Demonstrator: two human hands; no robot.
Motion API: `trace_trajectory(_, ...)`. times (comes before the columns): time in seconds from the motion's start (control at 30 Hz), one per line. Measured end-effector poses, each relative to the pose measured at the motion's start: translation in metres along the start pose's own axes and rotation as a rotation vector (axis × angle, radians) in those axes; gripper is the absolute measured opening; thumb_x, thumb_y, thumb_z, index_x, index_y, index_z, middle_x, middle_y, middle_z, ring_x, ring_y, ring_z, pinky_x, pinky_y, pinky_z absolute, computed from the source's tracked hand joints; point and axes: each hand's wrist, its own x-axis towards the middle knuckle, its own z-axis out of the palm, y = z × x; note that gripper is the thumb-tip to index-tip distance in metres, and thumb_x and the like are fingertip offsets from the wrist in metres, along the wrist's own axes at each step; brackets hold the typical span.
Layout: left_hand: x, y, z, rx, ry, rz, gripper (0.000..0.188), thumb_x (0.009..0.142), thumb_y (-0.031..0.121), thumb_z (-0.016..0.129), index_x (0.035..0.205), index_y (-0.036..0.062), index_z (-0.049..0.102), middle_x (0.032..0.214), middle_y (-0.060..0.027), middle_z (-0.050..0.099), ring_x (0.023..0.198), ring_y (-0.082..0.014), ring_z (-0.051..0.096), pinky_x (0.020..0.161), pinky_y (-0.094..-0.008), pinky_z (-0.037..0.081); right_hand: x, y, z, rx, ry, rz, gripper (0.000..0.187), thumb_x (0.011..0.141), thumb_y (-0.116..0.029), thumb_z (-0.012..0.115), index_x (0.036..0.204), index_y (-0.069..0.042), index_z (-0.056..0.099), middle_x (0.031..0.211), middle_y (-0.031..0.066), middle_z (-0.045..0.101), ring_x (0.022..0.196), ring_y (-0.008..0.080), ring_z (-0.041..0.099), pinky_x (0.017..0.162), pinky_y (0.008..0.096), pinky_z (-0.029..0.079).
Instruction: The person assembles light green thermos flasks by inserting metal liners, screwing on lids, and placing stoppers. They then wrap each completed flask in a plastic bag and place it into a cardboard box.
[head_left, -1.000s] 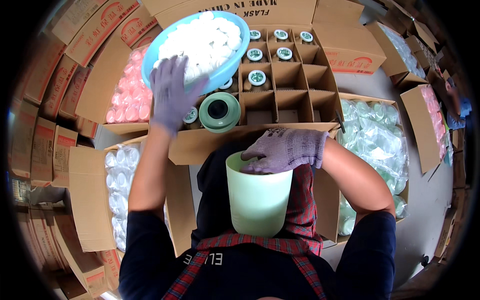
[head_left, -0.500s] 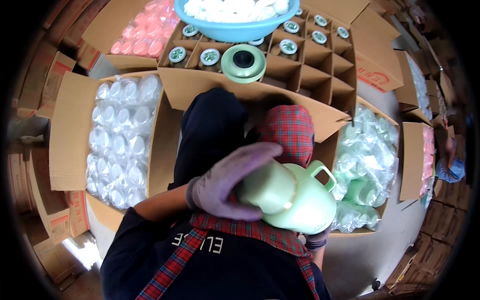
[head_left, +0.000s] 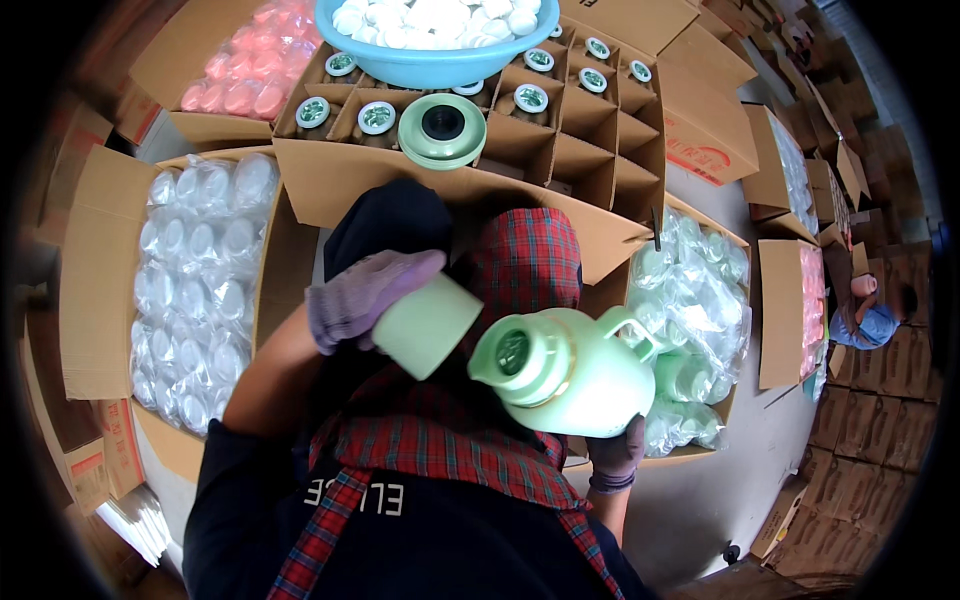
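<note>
In my gloved left hand (head_left: pixel 372 290) is a pale green cup-shaped lid (head_left: pixel 430 325), gripped by its closed end and tilted to the right. Just right of it lies a pale green vacuum flask (head_left: pixel 570 365), tipped over my lap with its spout and uncovered mouth facing left. My gloved right hand (head_left: pixel 618 455) holds the flask from below, near its base; most of those fingers are hidden behind it. Lid and flask are apart. A green round flask part with a black centre (head_left: pixel 443 125) rests on the near edge of the divided carton (head_left: pixel 440 185).
A blue basin (head_left: pixel 440 68) of white round pieces sits on the divided carton, among silvery-topped flask liners (head_left: pixel 376 117). Open cartons hold bagged clear cups (head_left: pixel 205 240) at left, pink parts (head_left: pixel 245 60) behind, bagged green parts (head_left: pixel 690 270) at right. Another person (head_left: pixel 865 325) is at far right.
My left hand has lifted the cup-shaped lid off the flask and moved left, which uncovers the flask's mouth. The whole view has shifted, so the cartons appear further left.
</note>
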Motion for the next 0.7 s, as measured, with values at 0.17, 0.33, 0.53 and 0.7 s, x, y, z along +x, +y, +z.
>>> trace_trajectory(0.17, -0.032, 0.017, 0.043, 0.957, 0.316, 0.441, 0.107, 0.074, 0.072, 0.069, 0.148, -0.0004, 0.038, 0.137, -0.0297, 0.050, 0.125, -0.0443, 0.052, 0.103, -0.0480, 0.045, 0.026, -0.017, 0.011, 0.375, -0.105, -0.004, 0.071, 0.098, -0.050, 0.052, 0.151, -0.007, 0.036, 0.150, 0.0146, 0.045, 0.137, 0.0349, 0.045, 0.114, 0.0538, 0.036)
trace_trajectory(0.33, 0.021, 0.033, 0.080, 0.176, 0.331, 1.034, 0.108, 0.069, 0.039, 0.089, 0.150, -0.0025, 0.031, 0.144, -0.0275, 0.043, 0.129, -0.0421, 0.050, 0.110, -0.0477, 0.041, 0.044, -0.020, 0.052, 0.461, -0.215, -0.015, 0.070, 0.099, -0.049, 0.048, 0.151, -0.004, 0.035, 0.152, 0.0172, 0.042, 0.139, 0.0361, 0.042, 0.115, 0.0548, 0.036)
trace_trajectory(0.53, 0.022, 0.064, 0.080, 0.162, 0.390, 1.123, 0.094, 0.072, 0.037, 0.087, 0.142, -0.0059, 0.040, 0.132, -0.0259, 0.053, 0.121, -0.0425, 0.057, 0.105, -0.0470, 0.047, 0.053, -0.026, 0.085, 0.585, -0.311, 0.006, 0.075, 0.098, -0.052, 0.049, 0.152, -0.002, 0.034, 0.151, 0.0199, 0.043, 0.137, 0.0381, 0.045, 0.115, 0.0527, 0.037)
trace_trajectory(0.7, 0.035, 0.069, 0.073, 0.215, 0.328, 1.202, 0.110, 0.068, 0.042, 0.090, 0.147, -0.0068, 0.032, 0.143, -0.0275, 0.045, 0.130, -0.0460, 0.047, 0.109, -0.0505, 0.039, 0.066, -0.034, 0.066, 0.462, -0.258, -0.079, 0.072, 0.098, -0.049, 0.047, 0.152, -0.003, 0.034, 0.152, 0.0190, 0.043, 0.137, 0.0375, 0.045, 0.114, 0.0533, 0.038)
